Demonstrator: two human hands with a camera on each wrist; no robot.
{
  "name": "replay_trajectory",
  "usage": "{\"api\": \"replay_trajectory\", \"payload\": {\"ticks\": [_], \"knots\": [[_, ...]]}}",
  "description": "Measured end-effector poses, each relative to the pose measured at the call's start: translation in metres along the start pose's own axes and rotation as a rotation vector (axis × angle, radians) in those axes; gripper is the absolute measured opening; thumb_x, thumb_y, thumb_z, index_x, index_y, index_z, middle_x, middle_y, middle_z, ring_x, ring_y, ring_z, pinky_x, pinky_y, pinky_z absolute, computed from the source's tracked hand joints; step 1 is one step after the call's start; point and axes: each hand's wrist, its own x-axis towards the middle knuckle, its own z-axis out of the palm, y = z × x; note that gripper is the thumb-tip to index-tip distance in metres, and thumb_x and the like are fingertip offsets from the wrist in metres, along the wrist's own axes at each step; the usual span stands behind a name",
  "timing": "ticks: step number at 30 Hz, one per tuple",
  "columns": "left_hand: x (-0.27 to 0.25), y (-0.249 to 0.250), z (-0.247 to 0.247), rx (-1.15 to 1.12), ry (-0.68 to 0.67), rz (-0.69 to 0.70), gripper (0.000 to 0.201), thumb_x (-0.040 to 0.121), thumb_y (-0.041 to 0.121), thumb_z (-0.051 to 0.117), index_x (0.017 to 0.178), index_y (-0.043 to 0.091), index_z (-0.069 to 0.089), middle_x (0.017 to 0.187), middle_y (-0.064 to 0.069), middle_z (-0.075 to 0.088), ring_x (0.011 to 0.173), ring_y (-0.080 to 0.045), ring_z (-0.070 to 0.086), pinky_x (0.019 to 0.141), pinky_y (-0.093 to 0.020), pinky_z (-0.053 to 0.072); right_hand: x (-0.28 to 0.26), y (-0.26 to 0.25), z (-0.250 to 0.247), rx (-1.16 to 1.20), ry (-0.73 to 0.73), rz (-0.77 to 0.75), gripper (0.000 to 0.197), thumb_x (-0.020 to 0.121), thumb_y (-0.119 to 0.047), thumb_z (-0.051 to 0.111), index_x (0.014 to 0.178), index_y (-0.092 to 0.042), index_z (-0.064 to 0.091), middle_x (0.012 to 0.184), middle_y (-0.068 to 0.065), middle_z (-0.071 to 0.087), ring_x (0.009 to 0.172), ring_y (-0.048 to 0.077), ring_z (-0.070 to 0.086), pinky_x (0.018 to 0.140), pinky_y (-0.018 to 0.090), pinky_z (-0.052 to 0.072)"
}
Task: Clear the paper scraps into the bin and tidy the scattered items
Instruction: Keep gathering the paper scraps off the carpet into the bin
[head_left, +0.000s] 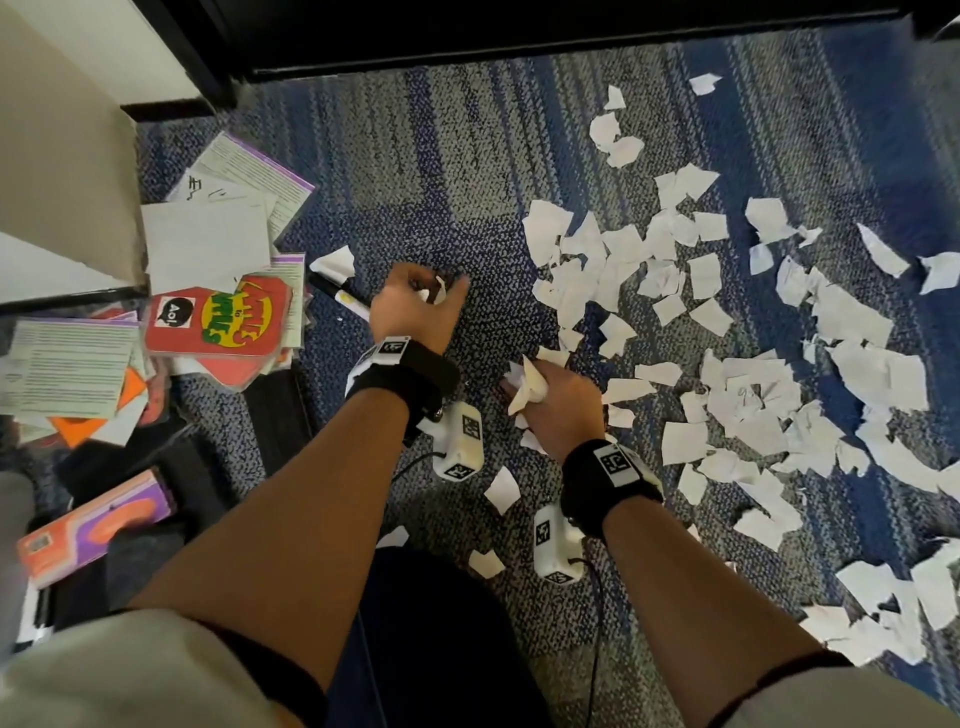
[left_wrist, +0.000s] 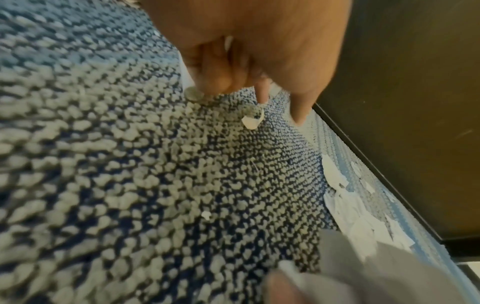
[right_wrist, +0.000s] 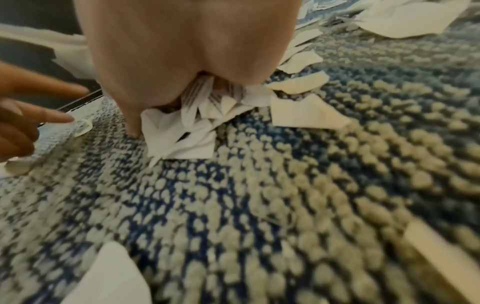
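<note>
Torn white paper scraps (head_left: 727, 332) lie scattered over the blue-grey carpet (head_left: 415, 171), mostly to the right. My right hand (head_left: 537, 397) rests low on the carpet and grips a crumpled bunch of scraps (right_wrist: 187, 127); the bunch sticks out under the curled fingers. My left hand (head_left: 431, 291) hovers further left, its fingers curled round a few small scraps (head_left: 435, 292). In the left wrist view two fingertips (left_wrist: 300, 117) point down at a tiny scrap (left_wrist: 251, 121) on the carpet. No bin is in view.
A pile of printed cards (head_left: 208, 239) and red game cards (head_left: 218, 322) lies at the left beside white furniture (head_left: 62, 171). A marker (head_left: 340, 296) lies near my left hand. An orange and purple box (head_left: 93, 525) sits at lower left. A dark cabinet base (head_left: 519, 47) runs across the back.
</note>
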Motion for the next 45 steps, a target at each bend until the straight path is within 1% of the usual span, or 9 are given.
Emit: {"api": "replay_trajectory", "payload": {"ticks": [6, 13, 21, 25, 32, 35, 39, 42, 45], "knots": [[0.012, -0.003, 0.009, 0.143, -0.098, 0.051, 0.021, 0.091, 0.031, 0.066, 0.095, 0.01, 0.068, 0.11, -0.01, 0.069, 0.106, -0.028, 0.062, 0.083, -0.033, 0.047, 0.003, 0.004, -0.012, 0.172, -0.101, 0.072, 0.027, 0.096, -0.015, 0.057, 0.122, -0.012, 0.063, 0.093, 0.009, 0.066, 0.081, 0.029, 0.056, 0.066, 0.029, 0.037], [0.017, -0.013, -0.032, 0.093, 0.113, 0.085, 0.026, 0.096, 0.029, 0.057, 0.111, 0.007, 0.056, 0.101, -0.011, 0.066, 0.091, -0.034, 0.061, 0.065, -0.034, 0.033, -0.007, 0.01, -0.034, 0.473, -0.208, 0.169, 0.021, 0.102, -0.015, 0.049, 0.092, -0.016, 0.068, 0.071, -0.003, 0.067, 0.064, 0.014, 0.057, 0.058, 0.019, 0.045], [0.058, -0.044, -0.079, 0.348, 0.01, 0.016, 0.046, 0.088, 0.038, 0.067, 0.13, 0.022, 0.059, 0.121, -0.009, 0.067, 0.113, -0.03, 0.061, 0.096, -0.036, 0.047, -0.021, 0.002, -0.04, 0.593, -0.137, 0.372, 0.036, 0.066, -0.033, 0.057, 0.069, 0.003, 0.057, 0.065, 0.012, 0.041, 0.059, 0.02, 0.035, 0.056, 0.033, 0.028], [0.061, -0.043, -0.083, 0.363, 0.136, 0.113, 0.037, 0.098, 0.04, 0.051, 0.114, 0.013, 0.069, 0.114, -0.02, 0.066, 0.102, -0.038, 0.062, 0.086, -0.04, 0.048, -0.024, 0.005, -0.04, 0.546, -0.146, 0.347, 0.042, 0.09, -0.019, 0.062, 0.055, -0.014, 0.04, 0.048, -0.003, 0.03, 0.05, 0.016, 0.027, 0.052, 0.03, 0.023], [0.035, -0.017, -0.058, 0.114, 0.25, 0.154, 0.051, 0.101, 0.037, 0.04, 0.083, -0.004, 0.062, 0.094, -0.032, 0.062, 0.086, -0.042, 0.058, 0.067, -0.041, 0.031, -0.032, 0.003, -0.049, 0.31, -0.134, 0.375, 0.063, 0.086, -0.058, 0.061, 0.054, -0.007, 0.042, 0.049, 0.0, 0.038, 0.05, 0.019, 0.038, 0.053, 0.032, 0.029], [0.015, -0.014, -0.042, 0.039, 0.164, 0.032, 0.035, 0.102, 0.029, 0.042, 0.102, -0.001, 0.06, 0.096, -0.025, 0.066, 0.089, -0.039, 0.06, 0.07, -0.042, 0.037, -0.026, 0.005, -0.054, 0.165, -0.183, 0.435, 0.074, 0.086, -0.074, 0.042, 0.077, -0.002, 0.057, 0.06, 0.004, 0.048, 0.057, 0.021, 0.046, 0.063, 0.032, 0.041], [-0.002, -0.019, -0.022, -0.048, -0.003, 0.118, 0.052, 0.088, -0.006, 0.036, 0.137, 0.012, 0.046, 0.087, -0.008, 0.062, 0.082, -0.024, 0.056, 0.073, -0.037, 0.043, -0.029, 0.004, -0.059, 0.008, -0.141, 0.369, 0.042, 0.105, -0.03, 0.032, 0.127, 0.0, 0.053, 0.086, 0.013, 0.058, 0.075, 0.029, 0.057, 0.069, 0.033, 0.04], [-0.006, -0.021, -0.015, 0.057, -0.068, 0.16, 0.031, 0.099, 0.017, 0.039, 0.12, 0.018, 0.062, 0.093, -0.017, 0.064, 0.086, -0.036, 0.059, 0.069, -0.039, 0.042, -0.03, 0.01, -0.053, -0.064, -0.173, 0.311, 0.025, 0.097, -0.019, 0.052, 0.101, 0.003, 0.064, 0.099, 0.022, 0.068, 0.091, 0.037, 0.064, 0.067, 0.033, 0.04], [-0.008, -0.024, -0.008, 0.086, -0.105, 0.08, 0.04, 0.09, 0.055, 0.056, 0.111, 0.021, 0.058, 0.095, -0.007, 0.066, 0.086, -0.029, 0.06, 0.071, -0.036, 0.046, -0.037, 0.009, -0.049, 0.106, -0.169, 0.257, 0.026, 0.094, -0.007, 0.052, 0.118, -0.004, 0.062, 0.108, 0.019, 0.067, 0.091, 0.034, 0.06, 0.069, 0.035, 0.041]]}}
